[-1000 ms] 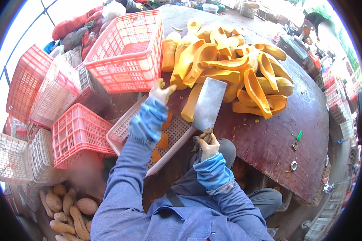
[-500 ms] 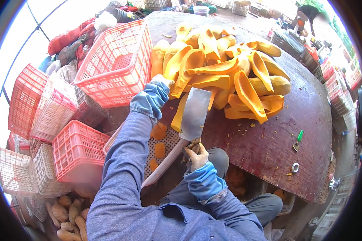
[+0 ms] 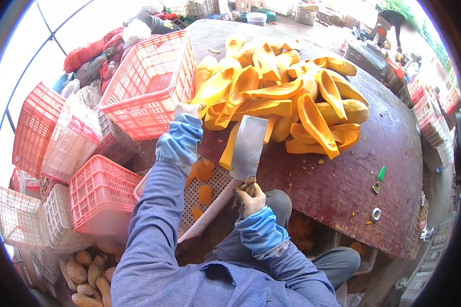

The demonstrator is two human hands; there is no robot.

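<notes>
My left hand (image 3: 189,109), in a pale glove, is closed round the lower end of a hollowed, peeled pumpkin half (image 3: 213,91) at the left side of the heap. My right hand (image 3: 252,199) grips a cleaver (image 3: 248,148) by its handle. The broad grey blade points away from me, just in front of more orange pumpkin halves (image 3: 316,120) piled on the table. Below my left forearm, a white perforated crate (image 3: 221,197) holds several orange pumpkin chunks (image 3: 205,194).
A pink crate (image 3: 138,110) stands beside my left hand. Further left are stacked crates (image 3: 105,189) and whole unpeeled pumpkins (image 3: 77,271). On the dark red tabletop (image 3: 333,194) lie a green-handled peeler (image 3: 381,176) and a tape roll (image 3: 376,214). Another person (image 3: 392,20) bends over far right.
My left hand has moved left and slightly toward me, drawing a pumpkin half away from the heap. The cleaver in my right hand has hardly moved.
</notes>
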